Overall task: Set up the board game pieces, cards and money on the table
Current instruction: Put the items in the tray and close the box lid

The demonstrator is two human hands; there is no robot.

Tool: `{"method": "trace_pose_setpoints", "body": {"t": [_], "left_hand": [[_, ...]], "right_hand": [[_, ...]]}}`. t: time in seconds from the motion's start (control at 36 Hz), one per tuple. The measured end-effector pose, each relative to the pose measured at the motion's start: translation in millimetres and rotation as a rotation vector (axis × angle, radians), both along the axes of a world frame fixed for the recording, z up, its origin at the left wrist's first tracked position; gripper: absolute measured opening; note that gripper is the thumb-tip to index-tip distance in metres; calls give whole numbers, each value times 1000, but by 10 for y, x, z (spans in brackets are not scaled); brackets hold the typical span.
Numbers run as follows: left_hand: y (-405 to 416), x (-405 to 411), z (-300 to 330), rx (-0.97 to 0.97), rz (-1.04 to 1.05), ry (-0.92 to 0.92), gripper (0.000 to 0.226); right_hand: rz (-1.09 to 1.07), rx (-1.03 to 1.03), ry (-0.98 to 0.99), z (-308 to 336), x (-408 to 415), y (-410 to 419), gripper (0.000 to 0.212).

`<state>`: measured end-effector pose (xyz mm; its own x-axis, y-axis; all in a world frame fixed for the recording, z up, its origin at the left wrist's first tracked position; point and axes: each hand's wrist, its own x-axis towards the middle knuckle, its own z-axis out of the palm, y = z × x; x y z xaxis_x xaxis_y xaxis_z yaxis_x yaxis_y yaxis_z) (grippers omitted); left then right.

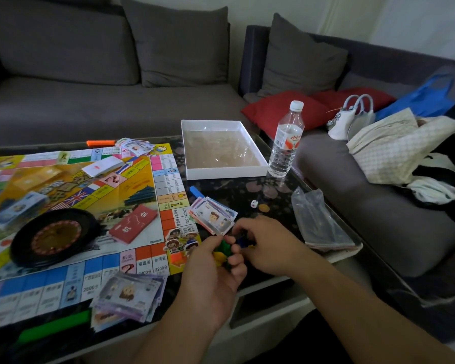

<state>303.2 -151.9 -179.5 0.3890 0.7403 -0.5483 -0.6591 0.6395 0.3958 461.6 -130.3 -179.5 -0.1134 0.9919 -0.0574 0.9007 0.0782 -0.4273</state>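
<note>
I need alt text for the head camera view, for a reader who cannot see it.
Two hands meet at the board's right corner: the left hand grips small green and yellow game pieces, the right hand reaches in beside it. The game board carries a roulette wheel and a red card deck; play money lies nearby.

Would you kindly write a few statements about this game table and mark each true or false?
1. The clear plastic water bottle stands upright with its cap on. True.
2. The black roulette wheel sits in the white cardboard box tray. False: it rests on the colourful paper game board.
3. The left hand grips small green and yellow plastic pieces. True.
4. The small white die lies on the board. False: it lies on the dark table.
</note>
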Motion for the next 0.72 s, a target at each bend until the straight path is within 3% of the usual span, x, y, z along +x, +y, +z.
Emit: {"method": "trace_pose_setpoints", "body": {"t": [0.25, 0.5, 0.64, 0.72], "left_hand": [[-80, -30, -24, 2, 64, -21, 30], [-76, 7, -12, -52, 71, 0, 38], [-66, 50, 13, 2, 43, -44, 36], [-48, 82, -10, -7, 60, -69, 34]], "right_hand": [[21, 41, -44, 47, -58, 20, 15], [-206, 208, 168, 191, 128, -70, 19], [37, 94, 337, 379, -84, -294, 23], [57, 89, 358, 368, -125, -295, 25]]}}
